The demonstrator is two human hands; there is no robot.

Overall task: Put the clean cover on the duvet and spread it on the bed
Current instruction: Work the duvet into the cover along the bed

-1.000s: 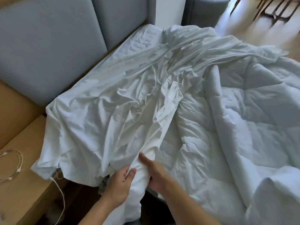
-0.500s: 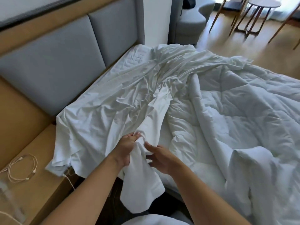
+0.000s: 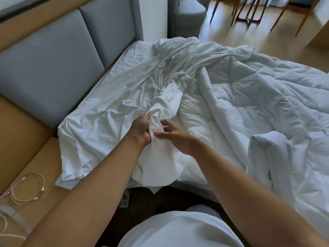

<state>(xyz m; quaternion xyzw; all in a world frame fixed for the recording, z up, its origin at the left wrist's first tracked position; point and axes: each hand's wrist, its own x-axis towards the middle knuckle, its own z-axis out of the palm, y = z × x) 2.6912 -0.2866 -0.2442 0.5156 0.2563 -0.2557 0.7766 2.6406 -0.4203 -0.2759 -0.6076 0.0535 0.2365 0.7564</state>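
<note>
A thin white duvet cover (image 3: 114,107) lies crumpled over the left half of the bed, one end hanging over the near edge. The quilted white duvet (image 3: 258,107) is bunched on the right half. My left hand (image 3: 141,130) grips a gathered fold of the cover near the bed's near edge. My right hand (image 3: 175,138) is just right of it, fingers spread and loosely bent, touching the same fold of cloth.
A grey padded headboard (image 3: 53,65) runs along the left. A wooden bedside shelf (image 3: 35,168) carries a coiled white cable (image 3: 28,188). Wooden chair legs (image 3: 249,11) and a grey seat (image 3: 188,13) stand on the wood floor beyond the bed.
Both hands have moved forward along the cover, away from the bed's near edge. My left hand has bunched more cloth, and my right hand has loosened its hold and spread its fingers.
</note>
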